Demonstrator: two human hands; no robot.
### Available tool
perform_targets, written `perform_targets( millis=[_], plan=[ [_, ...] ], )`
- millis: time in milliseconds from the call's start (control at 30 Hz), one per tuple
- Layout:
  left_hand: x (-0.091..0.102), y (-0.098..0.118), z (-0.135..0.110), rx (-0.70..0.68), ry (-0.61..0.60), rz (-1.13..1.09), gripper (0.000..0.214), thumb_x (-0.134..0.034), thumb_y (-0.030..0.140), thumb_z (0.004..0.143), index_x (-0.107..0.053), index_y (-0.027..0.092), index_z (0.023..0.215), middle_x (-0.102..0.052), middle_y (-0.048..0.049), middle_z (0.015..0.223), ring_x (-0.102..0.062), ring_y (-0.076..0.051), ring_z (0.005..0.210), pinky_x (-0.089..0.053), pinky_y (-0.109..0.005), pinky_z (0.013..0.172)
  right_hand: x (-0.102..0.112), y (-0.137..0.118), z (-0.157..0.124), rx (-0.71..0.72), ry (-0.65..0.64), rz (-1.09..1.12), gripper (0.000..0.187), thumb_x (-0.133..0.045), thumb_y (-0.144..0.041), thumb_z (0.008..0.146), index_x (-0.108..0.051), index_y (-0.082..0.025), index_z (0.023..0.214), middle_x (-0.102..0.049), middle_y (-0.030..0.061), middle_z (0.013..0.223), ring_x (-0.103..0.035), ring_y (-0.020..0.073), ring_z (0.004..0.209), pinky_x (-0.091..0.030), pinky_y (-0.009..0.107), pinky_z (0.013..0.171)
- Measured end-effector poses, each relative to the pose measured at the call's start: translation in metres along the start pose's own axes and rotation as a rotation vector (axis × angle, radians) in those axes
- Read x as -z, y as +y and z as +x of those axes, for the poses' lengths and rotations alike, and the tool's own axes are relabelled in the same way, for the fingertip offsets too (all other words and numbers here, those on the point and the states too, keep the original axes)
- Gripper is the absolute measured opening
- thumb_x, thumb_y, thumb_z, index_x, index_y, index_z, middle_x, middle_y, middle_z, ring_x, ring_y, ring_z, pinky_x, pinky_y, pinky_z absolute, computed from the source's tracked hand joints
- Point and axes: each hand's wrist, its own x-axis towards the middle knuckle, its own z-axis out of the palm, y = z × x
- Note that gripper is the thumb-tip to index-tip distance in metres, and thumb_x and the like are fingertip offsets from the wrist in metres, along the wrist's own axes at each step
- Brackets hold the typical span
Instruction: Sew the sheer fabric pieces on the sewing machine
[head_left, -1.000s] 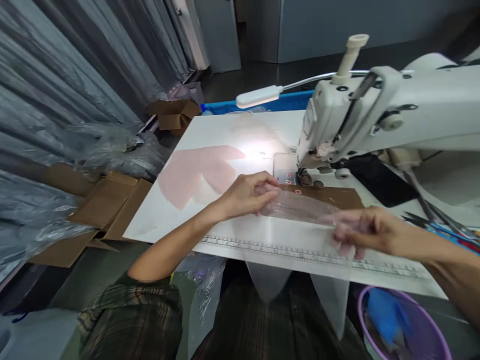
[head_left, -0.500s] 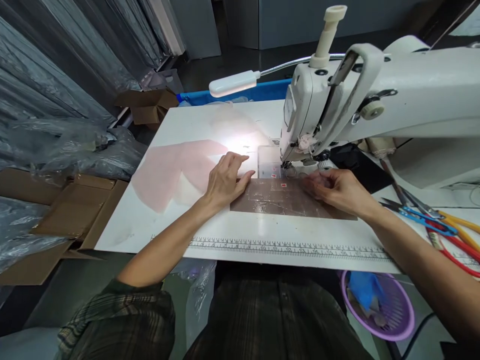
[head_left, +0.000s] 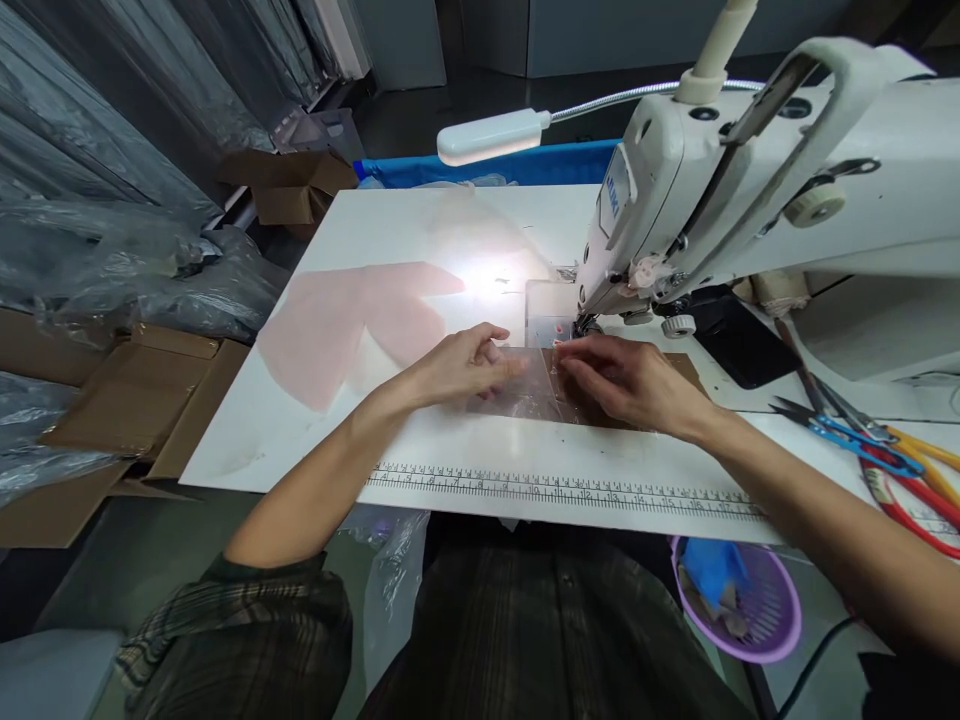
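Carefully, my left hand (head_left: 472, 366) half-curls at the sheer fabric (head_left: 529, 400), right hand (head_left: 634, 380) narrowed (either grip unclear); drifting under the presser foot (head_left: 582, 326) could hurt.

Looks forward and steeply down from the head, over the plaid shirt (head_left: 517, 620) at bottom centre; close above the left hand (head_left: 466, 368) and right hand (head_left: 637, 382) mid-frame, facing past the white sewing table (head_left: 465, 440) to grey panels (head_left: 645, 40) at top.

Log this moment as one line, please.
left hand: at sheer sheet | right hand: near presser foot | brown sheet: partly under right hand | pink fabric: flat on table | lamp: lit
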Motion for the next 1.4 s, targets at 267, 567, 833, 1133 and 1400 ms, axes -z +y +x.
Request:
perform_targets(
  millis=[267,567,833,1133,1400],
  plan=[
    [-0.013,-0.001,0.005,-0.024,0.182,0.061,0.064,-0.079,0.03,0.083,-0.049,0.016,0.138,-0.071,-0.0001,0.077,-0.064,-0.01,0.052,-0.052,-0.022,0.049,-0.001,0.026,-0.013,0.358,0.002,-0.599,0.035,-0.05,-0.022,0.095,-0.072,-0.018,0.122,-0.064,0.0176,0.108,-0.06,0.0324,0.101,-0.053,0.053,0.086],
    [-0.017,-0.002,0.013,0.047,0.163,-0.045,0.061,-0.078,0.026,0.08,-0.051,0.015,0.134,-0.07,0.0007,0.072,-0.063,-0.011,0.052,-0.053,-0.025,0.051,0.01,0.042,-0.015,0.271,0.064,-0.368,0.043,-0.048,-0.028,0.098,-0.059,-0.024,0.139,-0.065,0.0131,0.115,-0.062,0.0274,0.107,-0.056,0.05,0.093],
    [-0.01,-0.009,0.018,0.041,0.242,0.092,0.07,-0.088,0.036,0.07,-0.057,0.017,0.13,-0.069,0.0025,0.069,-0.065,-0.013,0.053,-0.053,-0.026,0.055,0.005,0.049,-0.017,0.388,0.089,-0.346,0.035,-0.05,-0.025,0.095,-0.071,-0.023,0.123,-0.065,0.0133,0.117,-0.059,0.0276,0.11,-0.053,0.051,0.097],
    [-0.007,-0.007,0.012,0.025,0.21,0.057,0.063,-0.087,0.032,0.072,-0.06,0.018,0.127,-0.069,-0.0003,0.076,-0.059,-0.01,0.051,-0.052,-0.026,0.048,0.002,0.052,-0.016,0.404,0.108,-0.37,0.035,-0.05,-0.024,0.096,-0.071,-0.017,0.123,-0.066,0.0148,0.114,-0.059,0.027,0.108,-0.052,0.049,0.096],
    [-0.008,-0.006,0.014,0.049,0.225,0.064,0.063,-0.087,0.033,0.073,-0.059,0.015,0.127,-0.065,0.0006,0.072,-0.055,-0.009,0.051,-0.046,-0.024,0.043,0.0,0.056,-0.015,0.436,0.132,-0.367,0.035,-0.05,-0.022,0.096,-0.07,-0.015,0.124,-0.067,0.0153,0.113,-0.061,0.027,0.105,-0.053,0.049,0.095]
  ],
)
